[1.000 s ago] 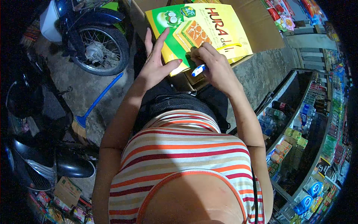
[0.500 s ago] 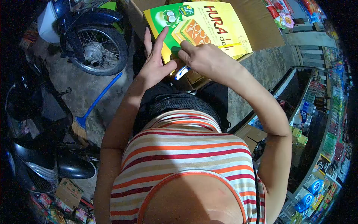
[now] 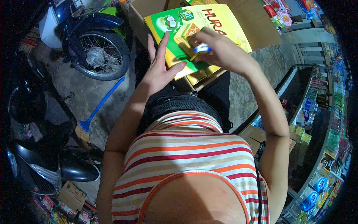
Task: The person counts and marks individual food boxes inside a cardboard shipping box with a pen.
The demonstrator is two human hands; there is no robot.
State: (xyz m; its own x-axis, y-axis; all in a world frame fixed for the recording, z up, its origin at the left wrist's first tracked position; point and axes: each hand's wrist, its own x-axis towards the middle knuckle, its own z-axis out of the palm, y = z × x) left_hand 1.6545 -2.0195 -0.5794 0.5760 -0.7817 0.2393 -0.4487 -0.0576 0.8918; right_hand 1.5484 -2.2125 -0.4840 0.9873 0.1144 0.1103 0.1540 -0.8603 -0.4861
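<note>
Looks like light, dentable card, that HURA box [image 3: 186,31] over the open carton [image 3: 263,28], so edges are best: left grip [image 3: 158,74] spread at one, right grip [image 3: 227,54] pinching a blue-and-white tool [image 3: 202,48].

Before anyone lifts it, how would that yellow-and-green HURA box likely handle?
The HURA box is probably fairly stiff, judging by its broad panel and crisp corners. Being wide and squared, it seems unlikely to roll. Its contents are hidden, so weight is unclear.
</note>
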